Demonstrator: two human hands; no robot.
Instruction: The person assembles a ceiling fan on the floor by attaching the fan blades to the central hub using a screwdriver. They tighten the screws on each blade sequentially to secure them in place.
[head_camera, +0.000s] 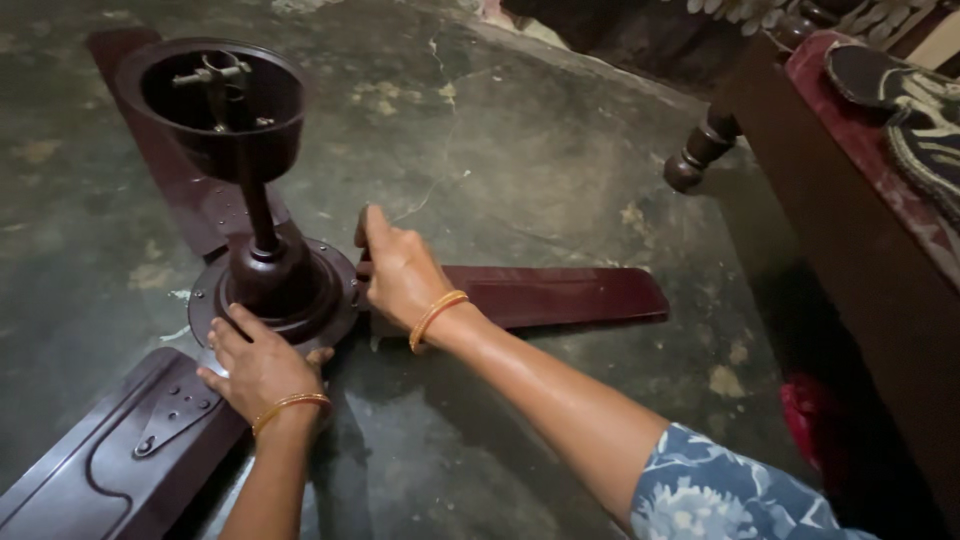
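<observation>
Floor: worn dark concrete, wooden furniture at right.
Fan: maroon ceiling fan (275, 285) lying centre-left.
Left hand (262, 368): pressed flat on motor housing.
Right hand (400, 272): gripping blade (560, 295) root.
Advice: brace housing firmly, keep blade level.

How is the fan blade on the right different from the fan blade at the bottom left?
The right blade lies flat and points away to the right, fully in view to its tip; the bottom-left blade runs out of the picture. The bottom-left blade shows its metal bracket; the right hand covers the right blade's root. The left hand rests by the bottom-left blade. Both are dark maroon.
</observation>
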